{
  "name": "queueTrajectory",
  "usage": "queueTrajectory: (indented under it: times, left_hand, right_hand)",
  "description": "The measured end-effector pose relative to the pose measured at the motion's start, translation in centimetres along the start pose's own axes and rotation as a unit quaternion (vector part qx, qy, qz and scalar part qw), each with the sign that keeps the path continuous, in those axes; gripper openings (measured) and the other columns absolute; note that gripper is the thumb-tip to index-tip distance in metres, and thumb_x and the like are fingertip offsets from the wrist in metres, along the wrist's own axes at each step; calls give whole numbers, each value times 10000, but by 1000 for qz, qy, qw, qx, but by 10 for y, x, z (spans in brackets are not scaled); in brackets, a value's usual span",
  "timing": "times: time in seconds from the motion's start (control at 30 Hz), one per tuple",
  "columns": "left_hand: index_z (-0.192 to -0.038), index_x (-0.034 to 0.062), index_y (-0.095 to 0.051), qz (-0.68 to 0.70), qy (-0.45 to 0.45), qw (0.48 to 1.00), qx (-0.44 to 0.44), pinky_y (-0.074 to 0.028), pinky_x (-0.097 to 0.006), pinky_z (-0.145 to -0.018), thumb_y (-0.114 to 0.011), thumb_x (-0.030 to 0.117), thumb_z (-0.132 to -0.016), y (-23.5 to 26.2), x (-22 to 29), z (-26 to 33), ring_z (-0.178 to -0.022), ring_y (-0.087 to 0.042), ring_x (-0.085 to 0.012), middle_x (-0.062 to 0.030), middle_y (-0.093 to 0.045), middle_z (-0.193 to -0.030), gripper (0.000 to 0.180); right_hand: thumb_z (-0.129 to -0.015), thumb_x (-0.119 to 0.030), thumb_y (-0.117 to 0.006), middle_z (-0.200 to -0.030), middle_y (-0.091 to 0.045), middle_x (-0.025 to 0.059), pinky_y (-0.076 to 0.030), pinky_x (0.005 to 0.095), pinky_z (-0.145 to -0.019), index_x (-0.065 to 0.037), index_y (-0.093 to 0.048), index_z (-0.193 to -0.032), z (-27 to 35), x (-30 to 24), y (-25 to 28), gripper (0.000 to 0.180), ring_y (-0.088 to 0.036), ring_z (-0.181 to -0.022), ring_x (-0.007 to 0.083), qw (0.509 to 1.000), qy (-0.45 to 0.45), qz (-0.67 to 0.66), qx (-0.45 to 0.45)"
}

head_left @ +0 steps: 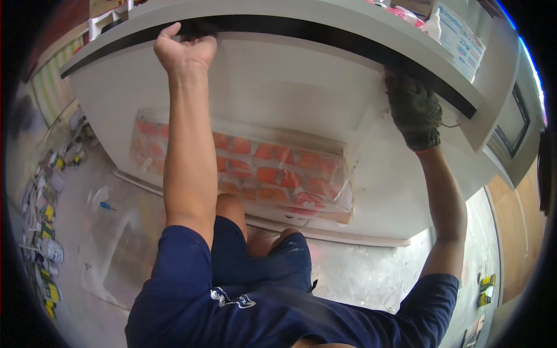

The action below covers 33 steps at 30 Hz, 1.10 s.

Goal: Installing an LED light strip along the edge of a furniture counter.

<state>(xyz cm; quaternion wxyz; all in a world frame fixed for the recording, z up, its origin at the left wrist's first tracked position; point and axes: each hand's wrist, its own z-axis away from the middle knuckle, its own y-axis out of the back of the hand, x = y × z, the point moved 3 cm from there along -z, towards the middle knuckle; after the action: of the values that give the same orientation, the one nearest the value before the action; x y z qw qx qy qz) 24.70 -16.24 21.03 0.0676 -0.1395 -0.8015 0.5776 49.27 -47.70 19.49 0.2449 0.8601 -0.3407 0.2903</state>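
Concrete floor (360, 272), grey and stained with pale dust, fills the lower part of the frame, and a strip of wooden flooring (513, 232) shows at the right edge. Across the upper half stands a large white cabinet (301, 87) with smooth flat panels, and along its top edge runs a long black strip (325, 32) under the pale top surface (325, 11).

At the upper left of the frame the bare left hand (184, 49) is closed on the black strip, with the fingers curled over its edge. At the upper right the right hand (415, 113), in a dark knitted glove with an orange cuff, presses against the same strip where it meets the cabinet panel; if its fingers are closed I cannot tell.

In the middle of the frame a flat package (243, 168) in clear plastic film leans on the cabinet front, and its contents are orange blocks in rows. Many small cans and tubes (43, 232) with yellow and white labels lie along the left edge, and a blue-handled screwdriver (107, 206) lies on the floor near them. A white bottle (432, 23) and a white box with blue print (461, 43) stand at the upper right.
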Motion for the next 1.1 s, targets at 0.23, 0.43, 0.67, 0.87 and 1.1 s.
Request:
queueTrajectory:
  times: [0.23, 0.43, 0.67, 0.87, 1.1]
  left_hand:
    - [-1137, 47, -524, -28, -12, 998, 57, -376, -419, -970, -580, 104, -721, 0, -5, -5, -1121, -499, -253, -70, -535, -1127, 424]
    - [-1100, 49, -528, 26, 31, 999, 34, -389, -390, -936, -583, 143, -723, -9, -43, 25, -1049, -510, -242, -71, -555, -1087, 392]
    - [-973, 59, -583, 39, 82, 994, 61, -442, -354, -881, -587, 302, -716, -12, -87, 54, -939, -560, -200, -53, -606, -971, 354]
    - [-1050, 105, -585, 62, 103, 993, 18, -422, -353, -890, -584, 391, -739, -14, -127, 73, -966, -545, -191, -29, -591, -1036, 422]
    - [-1080, 138, -598, 82, 82, 993, -8, -379, -323, -941, -578, 400, -755, -24, -141, 86, -1063, -522, -147, 0, -596, -1114, 419]
  right_hand:
    - [-853, -171, -624, -1129, -606, 84, -525, 400, -821, -147, -581, -1287, 1, -2, 0, 437, -604, -969, 291, 998, 1, 63, -8]
    - [-875, -193, -619, -1053, -604, 65, -522, 411, -821, -155, -584, -1287, 1, -2, -5, 415, -599, -914, 286, 995, 12, 86, 43]
    - [-861, -179, -634, -1032, -608, 51, -515, 417, -819, -150, -589, -1279, 3, 1, 1, 421, -599, -925, 290, 998, 5, 45, 35]
    - [-854, -138, -626, -1091, -599, 104, -510, 431, -845, -132, -586, -1273, 1, -2, 2, 420, -596, -984, 302, 999, 8, 44, 14]
    - [-860, -131, -598, -1103, -597, 104, -513, 435, -835, -132, -566, -1293, 4, 3, 8, 434, -589, -1012, 310, 999, 10, -32, 18]
